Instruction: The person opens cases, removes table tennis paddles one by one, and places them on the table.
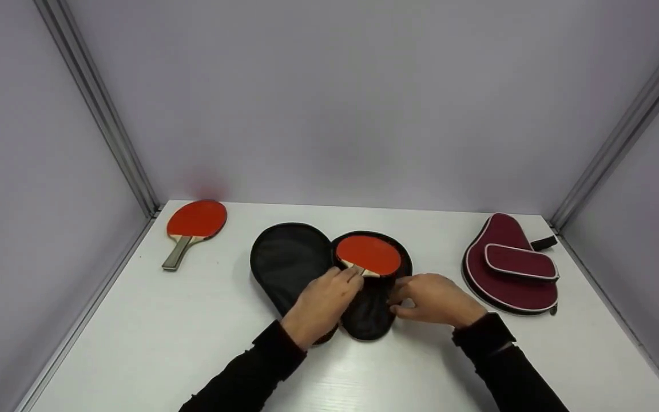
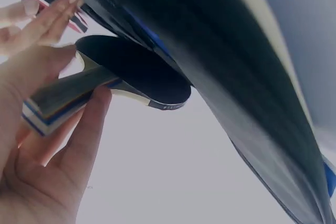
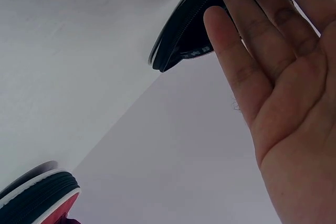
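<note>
Your left hand (image 1: 324, 300) pinches the grip of a red paddle (image 1: 368, 256), with the thumb on one side and the fingers on the other. Your right hand (image 1: 435, 297) has long fingers that are mostly straight, with the thumb held apart. They touch the right edge of the open black case (image 1: 289, 260), and some of the tips are hidden behind that edge.

The paddle you hold is over the right half of the black case. Its round red side faces up and its grip points back toward you. From your left wrist, you can see that its other side is black. You cannot tell how much of the paddle rests on the cloth inside.

The black case lies spread out like a book. Its left half is next to your left hand, and the narrow end of its right half sits between your two hands. Dark sleeves (image 1: 255, 366) cover both your arms on the near side of the case.

Far to the left of the black case, a second paddle (image 1: 198, 220) lies with its red side up and its grip toward you. Well to the right of the black case is a dark red case (image 1: 509, 289) with white edges, a small pocket (image 1: 521, 263) on top and a black strap (image 1: 544, 243). Under the black case is the white counter (image 1: 135, 343), and behind it stands a pale wall (image 1: 329, 103).
</note>
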`<state>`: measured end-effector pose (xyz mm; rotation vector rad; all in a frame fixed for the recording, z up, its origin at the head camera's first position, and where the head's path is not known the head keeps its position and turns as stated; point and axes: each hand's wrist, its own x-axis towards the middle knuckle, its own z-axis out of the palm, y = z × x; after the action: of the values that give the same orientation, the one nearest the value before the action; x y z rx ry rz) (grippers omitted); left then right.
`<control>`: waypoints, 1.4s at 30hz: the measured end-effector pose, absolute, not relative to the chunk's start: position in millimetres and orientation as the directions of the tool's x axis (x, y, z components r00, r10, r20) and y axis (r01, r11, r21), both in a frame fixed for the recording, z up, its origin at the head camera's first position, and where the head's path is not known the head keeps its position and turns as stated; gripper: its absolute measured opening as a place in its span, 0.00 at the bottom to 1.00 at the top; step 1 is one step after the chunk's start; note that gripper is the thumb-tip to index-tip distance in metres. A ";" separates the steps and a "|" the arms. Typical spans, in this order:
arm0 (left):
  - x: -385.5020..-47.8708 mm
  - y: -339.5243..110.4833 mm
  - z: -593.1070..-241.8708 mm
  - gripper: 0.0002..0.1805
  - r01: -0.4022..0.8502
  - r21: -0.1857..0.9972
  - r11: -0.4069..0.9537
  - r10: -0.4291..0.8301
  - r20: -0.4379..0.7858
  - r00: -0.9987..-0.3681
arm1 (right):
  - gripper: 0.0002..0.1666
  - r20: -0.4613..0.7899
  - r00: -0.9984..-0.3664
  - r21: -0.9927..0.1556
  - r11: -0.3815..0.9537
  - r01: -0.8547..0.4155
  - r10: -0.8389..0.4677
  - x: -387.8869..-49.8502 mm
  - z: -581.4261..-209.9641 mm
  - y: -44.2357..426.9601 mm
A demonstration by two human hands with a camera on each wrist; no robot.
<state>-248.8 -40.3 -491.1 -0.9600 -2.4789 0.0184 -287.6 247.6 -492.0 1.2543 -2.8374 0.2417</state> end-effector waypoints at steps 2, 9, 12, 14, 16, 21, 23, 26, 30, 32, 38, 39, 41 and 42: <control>-251.1 -44.2 -487.4 0.19 0.634 -0.135 0.761 0.617 0.454 -0.643 | 0.09 0.091 -0.672 -0.130 0.661 -0.739 -0.735 -287.7 -491.9 247.9; -257.9 -56.0 -475.6 0.20 0.639 -0.049 0.768 0.560 0.537 -0.631 | 0.08 0.102 -0.673 -0.144 0.659 -0.739 -0.733 -289.0 -491.2 248.9; -259.4 -59.2 -472.4 0.21 0.635 -0.052 0.771 0.552 0.551 -0.626 | 0.08 0.099 -0.676 -0.151 0.660 -0.736 -0.730 -289.4 -491.7 249.1; -259.9 -60.8 -470.7 0.23 0.624 -0.079 0.777 0.553 0.560 -0.617 | 0.08 0.095 -0.677 -0.153 0.661 -0.734 -0.730 -289.7 -492.2 249.2; -260.4 -62.4 -469.4 0.24 0.609 -0.112 0.785 0.553 0.569 -0.608 | 0.08 0.092 -0.679 -0.154 0.663 -0.733 -0.729 -289.9 -492.8 249.3; -260.8 -67.2 -465.5 0.24 0.589 -0.151 0.794 0.550 0.592 -0.589 | 0.08 0.092 -0.678 -0.150 0.663 -0.734 -0.730 -289.9 -493.7 249.6; -261.0 -69.4 -463.7 0.23 0.590 -0.154 0.793 0.550 0.598 -0.583 | 0.08 0.095 -0.675 -0.147 0.661 -0.736 -0.731 -289.8 -493.8 249.7; -261.8 -72.8 -460.6 0.23 0.591 -0.156 0.791 0.549 0.606 -0.575 | 0.08 0.098 -0.674 -0.146 0.659 -0.737 -0.732 -289.5 -493.8 249.8; -263.3 -77.9 -455.8 0.23 0.588 -0.150 0.795 0.540 0.617 -0.572 | 0.09 0.097 -0.676 -0.147 0.661 -0.736 -0.731 -289.3 -493.8 249.7; -264.2 -80.9 -453.0 0.24 0.583 -0.146 0.800 0.531 0.624 -0.573 | 0.09 0.097 -0.678 -0.146 0.663 -0.734 -0.729 -289.2 -493.7 249.7; -267.4 -91.4 -446.5 0.21 0.545 -0.145 0.826 0.493 0.656 -0.572 | 0.08 0.111 -0.670 -0.140 0.655 -0.742 -0.734 -288.3 -493.5 249.8; -268.3 -93.4 -445.8 0.21 0.539 -0.141 0.831 0.484 0.661 -0.573 | 0.08 0.114 -0.666 -0.137 0.653 -0.745 -0.737 -288.1 -493.4 249.8; -269.9 -98.0 -444.3 0.20 0.535 -0.125 0.836 0.469 0.668 -0.577 | 0.08 0.122 -0.660 -0.131 0.647 -0.751 -0.742 -287.5 -493.2 249.8; -270.8 -100.3 -443.7 0.20 0.536 -0.111 0.837 0.460 0.672 -0.580 | 0.07 0.125 -0.658 -0.129 0.646 -0.753 -0.743 -287.4 -493.2 249.8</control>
<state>-270.8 -100.3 -443.7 -0.7227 -2.2856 -0.1342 -287.4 249.8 -493.2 1.2711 -2.7945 0.2613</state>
